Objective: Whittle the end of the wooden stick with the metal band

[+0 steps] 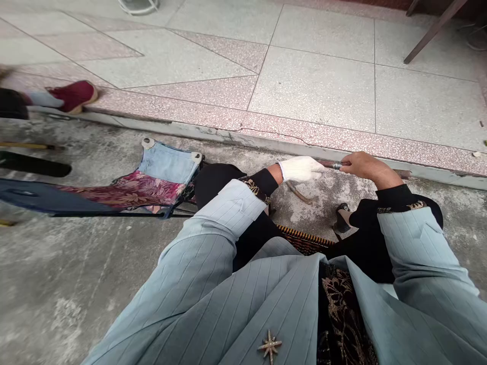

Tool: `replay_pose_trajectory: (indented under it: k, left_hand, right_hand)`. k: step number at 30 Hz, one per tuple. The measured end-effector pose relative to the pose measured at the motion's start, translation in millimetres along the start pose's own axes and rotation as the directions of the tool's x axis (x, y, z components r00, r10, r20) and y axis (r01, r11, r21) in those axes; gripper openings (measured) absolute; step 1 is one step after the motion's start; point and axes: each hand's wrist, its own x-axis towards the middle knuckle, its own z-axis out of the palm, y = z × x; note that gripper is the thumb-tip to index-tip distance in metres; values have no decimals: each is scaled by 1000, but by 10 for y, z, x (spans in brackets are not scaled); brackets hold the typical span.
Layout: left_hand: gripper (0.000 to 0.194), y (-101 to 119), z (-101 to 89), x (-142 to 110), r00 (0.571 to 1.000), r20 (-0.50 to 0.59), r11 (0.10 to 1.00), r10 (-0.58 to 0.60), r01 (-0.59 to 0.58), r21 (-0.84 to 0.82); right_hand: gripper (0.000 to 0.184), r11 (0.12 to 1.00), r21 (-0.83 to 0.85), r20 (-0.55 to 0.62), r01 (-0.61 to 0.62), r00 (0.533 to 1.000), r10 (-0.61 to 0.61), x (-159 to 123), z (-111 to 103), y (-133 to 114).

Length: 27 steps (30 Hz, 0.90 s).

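My left hand [302, 169], in a white knitted glove, is closed around one end of a brown rod [326, 163]. Silvery wire [337, 166] is wound round the rod between my hands. My bare right hand [361, 165] has its fingers closed on the rod just right of the wire. Below the glove a curved brownish piece [300, 192] shows against the concrete; whether it joins what I hold, I cannot tell. Past my right wrist a brown stick end [403, 174] sticks out, and its link to the rod is hidden.
A raised tiled step [312, 76] runs along the front. To my left stands a folding recliner [152, 187] with denim and floral cloth. Another person's red shoe [74, 95] rests at the step's edge. A furniture leg [433, 33] is at the far right.
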Motion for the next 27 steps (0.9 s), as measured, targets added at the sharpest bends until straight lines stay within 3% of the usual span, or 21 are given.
replay_pose_trajectory:
  k: [2, 5, 7, 11, 13, 16, 20, 22, 24, 27]
  left_hand:
    - [29, 11, -53, -24, 999, 14, 999, -43, 42, 32]
    - [29, 33, -130, -55, 999, 0, 999, -38, 38, -28]
    - [28, 30, -147, -65, 1000, -22, 991, -14, 11, -131]
    - [26, -38, -98, -54, 997, -74, 926, -14, -15, -377]
    - [28, -89, -58, -34, 996, -87, 885, -17, -26, -464]
    - [27, -133, -4, 1, 996, -92, 859, -3, -45, -509]
    - [22, -83, 53, 26, 999, -32, 808, -18, -5, -590]
    - [21, -29, 69, 29, 1000, 2, 771, 4, -2, -636]
    - [21, 17, 72, 30, 999, 8, 758, 49, -32, -652]
    - [20, 54, 58, 24, 998, -13, 796, 60, -55, -603]
  right_hand:
    - [24, 998, 7, 191, 62, 980, -62, -11, -2, 7]
    - [31, 964, 174, 398, 201, 881, -255, -28, -4, 39]
    - [37, 924, 294, 429, 244, 830, -356, -43, -11, 56]
    - [47, 857, 444, 390, 260, 806, -446, -94, -47, 71]
    - [49, 825, 499, 348, 264, 811, -470, -135, -73, 79]
    - [48, 780, 568, 215, 263, 867, -450, -205, -112, 90]
    - [43, 731, 648, 2, 216, 958, -285, -238, -115, 75]
    - [40, 715, 670, -116, 200, 979, -166, -207, -79, 54]
    - [38, 747, 642, -216, 173, 975, -41, -153, -26, 31]
    - [35, 882, 462, -312, 88, 947, 69, -69, 51, 7]
